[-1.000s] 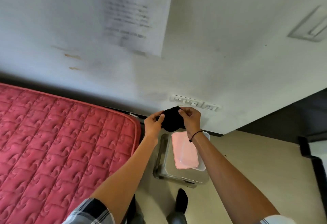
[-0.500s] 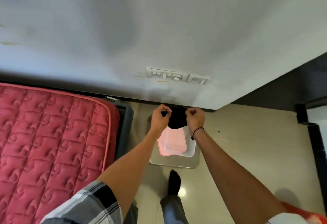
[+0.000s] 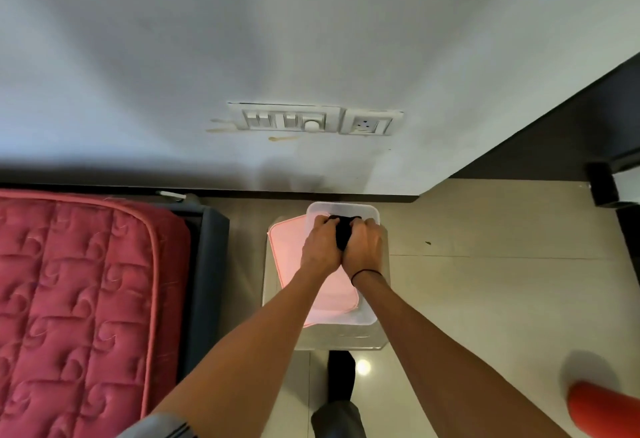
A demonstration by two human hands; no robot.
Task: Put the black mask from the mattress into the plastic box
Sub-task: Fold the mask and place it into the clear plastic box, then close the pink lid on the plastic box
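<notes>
Black mask (image 3: 343, 235) mostly hidden between left hand (image 3: 320, 245) and right hand (image 3: 363, 247); plastic box (image 3: 367, 211) inside covered; mattress (image 3: 79, 299) cut off at left edge.

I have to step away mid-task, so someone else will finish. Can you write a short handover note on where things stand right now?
Left hand: closed on the small black cloth mask, knuckles up.
Right hand: closed on the same mask from the other side; thin black band on that wrist.
Mask: off the red quilted mattress, held between both hands over the far end of the clear rectangular plastic box. Whether it touches the bottom cannot be told.
Pink flat lid: lying askew across the box, leaving the far end open.
Done: mask picked up and carried to the box.
Left: let go of the mask inside and withdraw both hands.
</notes>
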